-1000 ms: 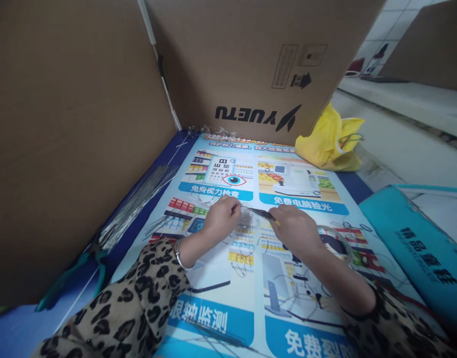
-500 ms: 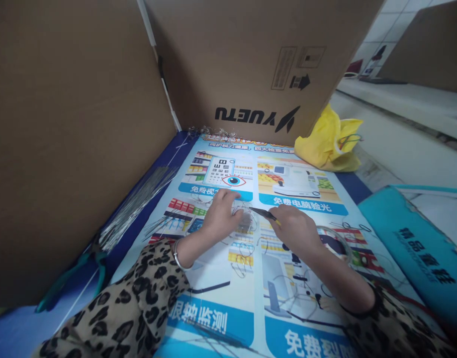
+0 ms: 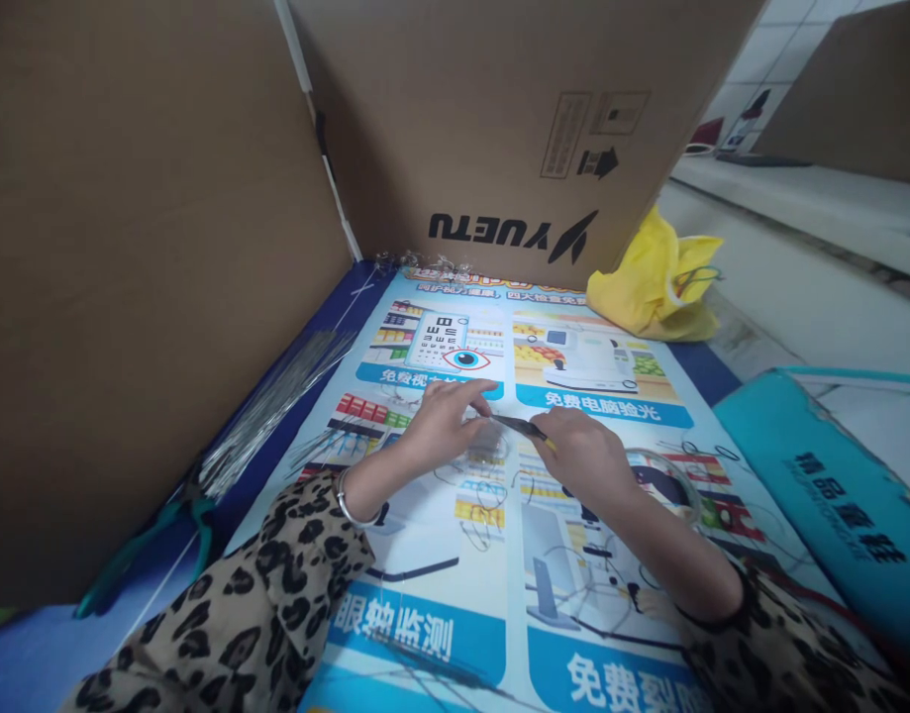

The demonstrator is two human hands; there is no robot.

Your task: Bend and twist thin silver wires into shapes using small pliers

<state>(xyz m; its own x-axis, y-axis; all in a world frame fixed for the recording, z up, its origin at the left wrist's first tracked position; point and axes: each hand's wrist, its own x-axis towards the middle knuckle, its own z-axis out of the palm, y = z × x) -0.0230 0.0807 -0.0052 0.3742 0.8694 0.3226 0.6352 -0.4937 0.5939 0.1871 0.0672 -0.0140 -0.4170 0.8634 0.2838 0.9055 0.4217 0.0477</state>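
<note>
While right hand [image 3: 584, 451] grips pointed tool [image 3: 520, 426], left hand [image 3: 451, 421] grip unclear; yellow bag [image 3: 648, 282], teal box [image 3: 803, 485]: contents unclear.

2 hands [image 3: 449, 426] meet at dark-tipped pliers [image 3: 520, 426] above a printed poster [image 3: 455, 545]

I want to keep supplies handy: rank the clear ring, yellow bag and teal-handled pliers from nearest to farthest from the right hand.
1. Clear ring: just right of the right hand.
2. Yellow bag: far right.
3. Teal-handled pliers: near left.
</note>
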